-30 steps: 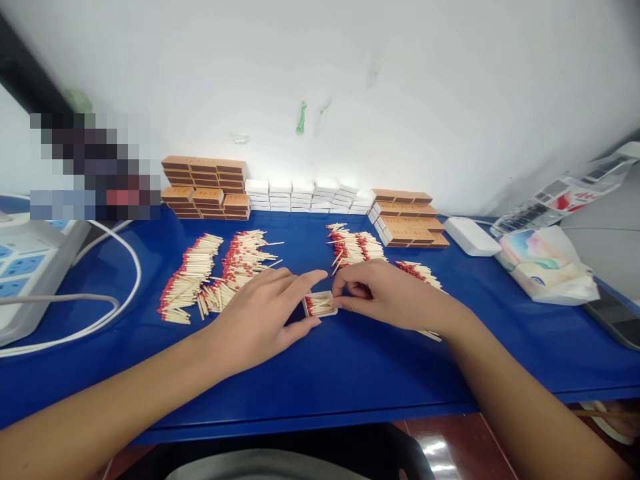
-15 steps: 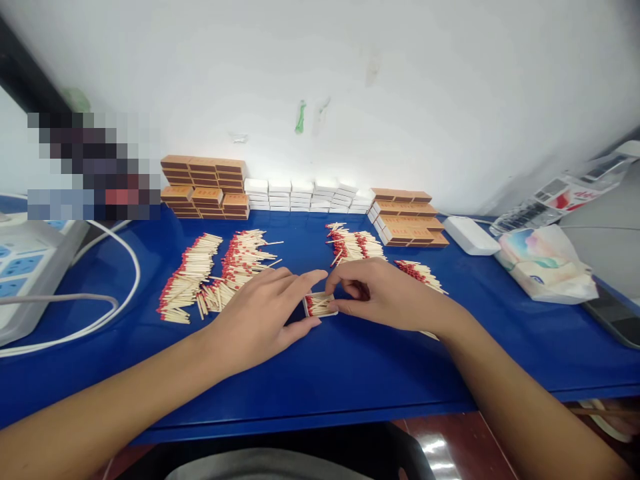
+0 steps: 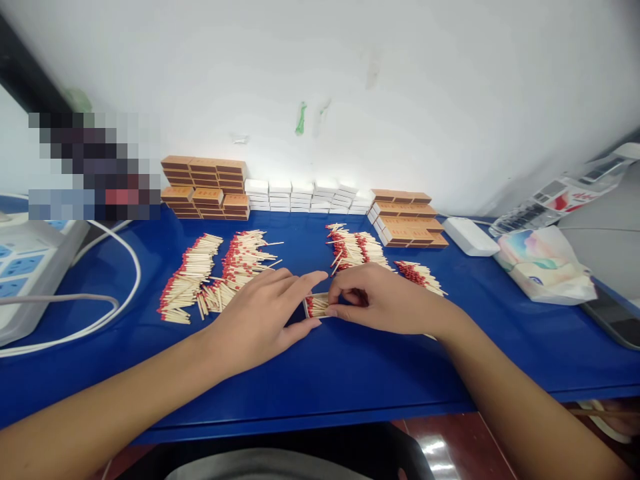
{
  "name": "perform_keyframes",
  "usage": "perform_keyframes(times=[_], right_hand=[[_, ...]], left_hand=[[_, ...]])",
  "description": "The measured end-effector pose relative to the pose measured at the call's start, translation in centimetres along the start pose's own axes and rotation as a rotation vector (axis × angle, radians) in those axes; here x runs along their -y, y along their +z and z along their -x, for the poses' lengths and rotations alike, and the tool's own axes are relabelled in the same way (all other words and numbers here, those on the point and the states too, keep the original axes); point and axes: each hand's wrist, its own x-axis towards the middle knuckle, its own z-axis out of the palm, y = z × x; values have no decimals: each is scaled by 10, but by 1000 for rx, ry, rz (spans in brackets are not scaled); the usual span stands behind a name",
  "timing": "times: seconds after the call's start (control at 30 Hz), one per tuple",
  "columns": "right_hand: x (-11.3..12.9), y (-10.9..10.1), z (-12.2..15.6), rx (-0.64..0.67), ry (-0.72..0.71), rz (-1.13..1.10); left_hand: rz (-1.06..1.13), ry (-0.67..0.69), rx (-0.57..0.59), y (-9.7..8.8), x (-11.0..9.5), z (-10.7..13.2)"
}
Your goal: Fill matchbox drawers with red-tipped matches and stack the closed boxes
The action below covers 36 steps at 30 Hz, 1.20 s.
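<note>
A small white matchbox tray (image 3: pixel 307 308) lies on the blue table with red-tipped matches (image 3: pixel 317 307) inside it. My left hand (image 3: pixel 265 310) steadies the tray's left end, index finger along the far side and thumb at the near side. Over the tray's right part, my right hand (image 3: pixel 375 300) is closed, thumb and index fingertips pinched at the matches; the hand hides that end. Loose matches lie in heaps on the left (image 3: pixel 193 273), beside my left hand (image 3: pixel 245 257), beyond my right hand (image 3: pixel 355 247) and to its right (image 3: pixel 420 277).
Along the wall stand brown matchboxes at left (image 3: pixel 205 187), stacked white trays (image 3: pixel 300 195) in the middle and more brown matchboxes (image 3: pixel 410 220) at right. A white power strip (image 3: pixel 35 287) with cables lies left. At right are a white box (image 3: pixel 470 237), tissue pack (image 3: pixel 545 263) and phone (image 3: pixel 617 317).
My right hand has shifted slightly, its thumb and fingertips now a little further left over the matches in the tray. My left hand and the tray have stayed in place.
</note>
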Motion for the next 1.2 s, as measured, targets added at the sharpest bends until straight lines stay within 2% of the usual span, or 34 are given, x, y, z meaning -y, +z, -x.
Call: perform_keyframes(times=[0.3, 0.5, 0.67, 0.97, 1.2], right_hand=[[3, 3, -3, -60, 50, 15], [2, 8, -5, -113, -14, 48], [3, 9, -4, -87, -70, -11], [-1, 2, -2, 14, -56, -77], [1, 9, -6, -56, -10, -22]], left_hand=[[-17, 7, 7, -1, -1, 0], [-11, -2, 22, -1, 0, 0], [-18, 2, 11, 0, 0, 0], [2, -2, 36, 0, 0, 0], [3, 13, 43, -1, -1, -1]])
